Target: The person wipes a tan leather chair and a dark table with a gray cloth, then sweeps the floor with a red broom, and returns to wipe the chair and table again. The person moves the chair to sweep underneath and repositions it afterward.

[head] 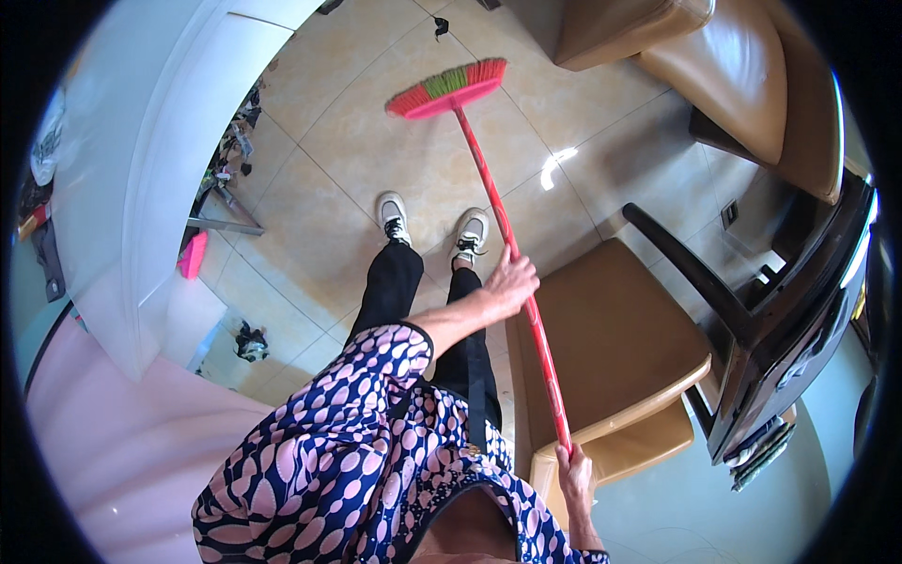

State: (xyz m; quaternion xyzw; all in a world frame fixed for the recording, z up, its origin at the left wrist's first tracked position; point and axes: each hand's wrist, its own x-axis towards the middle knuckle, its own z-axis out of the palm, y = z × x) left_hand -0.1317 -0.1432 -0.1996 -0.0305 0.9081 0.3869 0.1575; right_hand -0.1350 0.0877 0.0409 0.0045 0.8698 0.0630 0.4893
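Observation:
A broom with a red handle (pixel 486 173) slants down the middle of the head view. Its pink head (pixel 451 95), with red and green bristles, lies over the tiled floor (pixel 352 141) beyond my shoes (pixel 392 215). My left hand (pixel 512 282) and my right hand (pixel 576 472) cannot be told apart by thumb alone, but the arm from the picture's left grips the shaft midway, and the arm from the right is closed round its top end. A small black scrap (pixel 441 28) lies on the floor past the bristles.
A brown padded chair (pixel 606 338) stands right beside the handle; more tan leather seats (pixel 719 77) are at the upper right, near a dark table (pixel 761 310). Left, a white curved panel (pixel 169 92) borders scattered debris (pixel 239 134), a metal leg (pixel 225 224), a pink brush head (pixel 192 255) and a black crumpled bag (pixel 251 343).

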